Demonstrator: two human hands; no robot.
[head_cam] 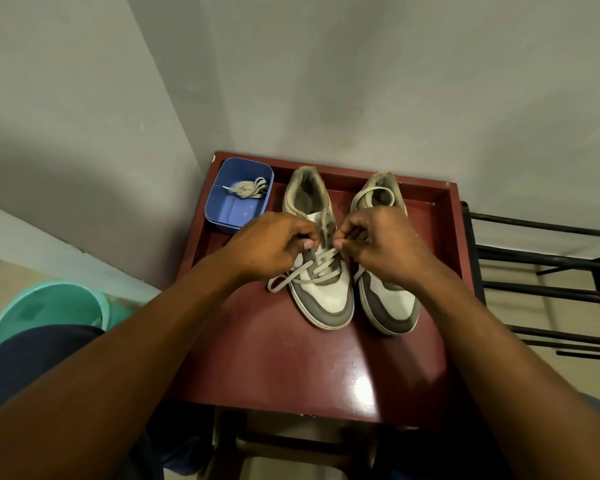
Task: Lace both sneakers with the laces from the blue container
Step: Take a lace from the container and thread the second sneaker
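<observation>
Left hand (274, 245) and right hand (378, 244) each pinch the lace (321, 268) over the left sneaker (329, 299), laced about halfway; the right sneaker (392, 306) looks unlaced, the second lace (248, 190) coiled in the container (234, 218).

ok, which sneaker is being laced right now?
The left sneaker, beside the blue container: lace crisscrosses its lower eyelets, and the left hand and right hand pinch it. The right sneaker shows no threaded lace where visible.

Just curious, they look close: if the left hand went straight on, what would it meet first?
Likely the right hand, just across the tongue of the half-laced sneaker; depth is unclear.
</observation>
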